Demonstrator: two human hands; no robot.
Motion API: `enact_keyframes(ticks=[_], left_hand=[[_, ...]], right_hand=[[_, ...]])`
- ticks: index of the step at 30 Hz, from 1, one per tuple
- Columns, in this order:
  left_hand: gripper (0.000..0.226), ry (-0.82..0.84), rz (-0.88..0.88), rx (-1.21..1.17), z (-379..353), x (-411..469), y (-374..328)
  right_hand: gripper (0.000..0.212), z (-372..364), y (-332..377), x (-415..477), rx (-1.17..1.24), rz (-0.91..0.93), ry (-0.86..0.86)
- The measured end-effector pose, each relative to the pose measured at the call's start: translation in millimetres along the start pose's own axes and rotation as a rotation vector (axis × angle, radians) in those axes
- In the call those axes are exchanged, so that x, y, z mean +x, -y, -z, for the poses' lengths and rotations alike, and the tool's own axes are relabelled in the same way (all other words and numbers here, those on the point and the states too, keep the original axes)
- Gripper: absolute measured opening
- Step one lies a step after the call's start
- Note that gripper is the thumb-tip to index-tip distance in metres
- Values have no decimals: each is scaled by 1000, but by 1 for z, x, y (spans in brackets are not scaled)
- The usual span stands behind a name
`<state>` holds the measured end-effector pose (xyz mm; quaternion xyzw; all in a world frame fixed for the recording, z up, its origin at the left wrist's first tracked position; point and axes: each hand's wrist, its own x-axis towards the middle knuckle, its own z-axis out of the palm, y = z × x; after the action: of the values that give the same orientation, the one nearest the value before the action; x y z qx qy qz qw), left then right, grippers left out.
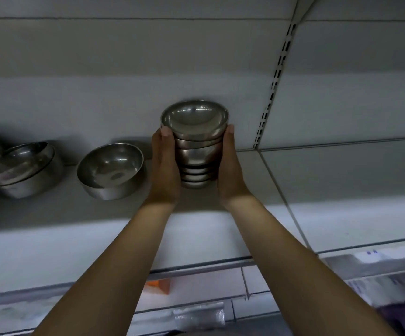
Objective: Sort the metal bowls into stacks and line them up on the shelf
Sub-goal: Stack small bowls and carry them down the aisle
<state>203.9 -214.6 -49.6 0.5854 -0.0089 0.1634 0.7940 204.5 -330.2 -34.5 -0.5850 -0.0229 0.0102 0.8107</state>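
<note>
Steel bowl stack (pixel 194 144) at centre, clasped between left grip (pixel 165 170) and right grip (pixel 230 170) over white shelf (pixel 317 180); single bowl (pixel 110 170) at nine o'clock, nested bowls (pixel 24 166) beyond.

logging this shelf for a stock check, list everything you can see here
stack of small bowls: one stack, several bowls, silver, shelf centre, between both hands
single bowl: one, silver, upright, left of the stack
loose pile of bowls: one, silver, tilted, far left, cut by the frame
shelf: one, pale grey, under the bowls
slotted upright: one, white, back wall, right
orange item: one, lower shelf, blurred
left hand: grips the stack's left side
right hand: grips its right side
</note>
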Motion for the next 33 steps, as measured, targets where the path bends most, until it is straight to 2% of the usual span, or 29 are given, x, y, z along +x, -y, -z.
enact_keyframes(ticks=[3,6,12,16,21,25,33], left_hand=[[72,-46,-1,-12,-12,-13,-7],[71,-15,48,3,-22,-24,-19],[68,166,81,64,-36,-60,-42],[48,264,150,40,-52,-85,-38],[57,467,148,-7,-82,-126,-34],[66,589,84,-19,-110,-154,-31],[59,647,62,-27,-187,-210,-24]], right_hand=[[79,-1,5,-10,19,-38,-159],[71,9,15,-24,-2,-44,-234],[53,19,37,-77,0,8,-355],[53,35,45,-113,22,51,-474],[57,65,59,-162,77,115,-581],[46,93,73,-194,40,148,-665],[46,167,105,-246,42,173,-706]])
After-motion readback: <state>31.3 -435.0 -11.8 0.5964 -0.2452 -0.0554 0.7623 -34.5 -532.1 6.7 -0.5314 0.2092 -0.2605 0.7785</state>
